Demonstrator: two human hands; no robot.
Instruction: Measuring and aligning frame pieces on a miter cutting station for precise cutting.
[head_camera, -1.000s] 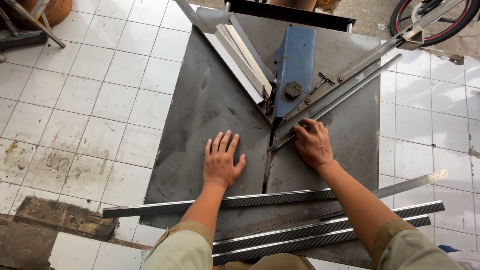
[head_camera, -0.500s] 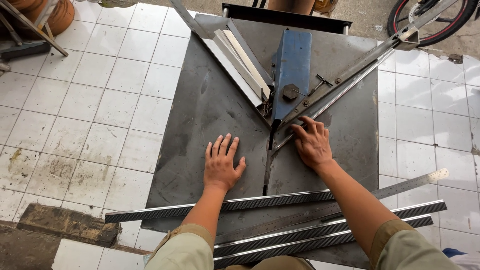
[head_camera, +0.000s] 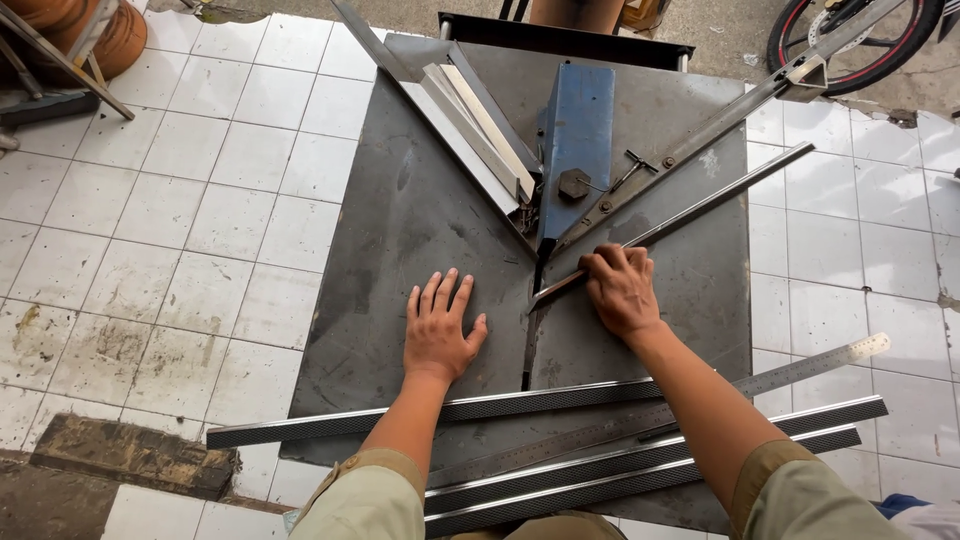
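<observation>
My left hand lies flat, fingers spread, on the dark steel saw table, just left of the blade slot. My right hand is closed over a long metal profile strip that runs diagonally up to the right along the right angled fence. The strip's near end pokes out by the slot. The blue blade guard sits at the point where the two angled fences meet.
Several ribbed metal strips and a steel ruler lie across the table's near edge. Short light offcuts rest against the left fence. White floor tiles surround the table; a wheel stands at top right, clay pots at top left.
My right hand has closed tighter over the diagonal strip near the slot. The left hand has stayed flat on the table. The view has shifted slightly.
</observation>
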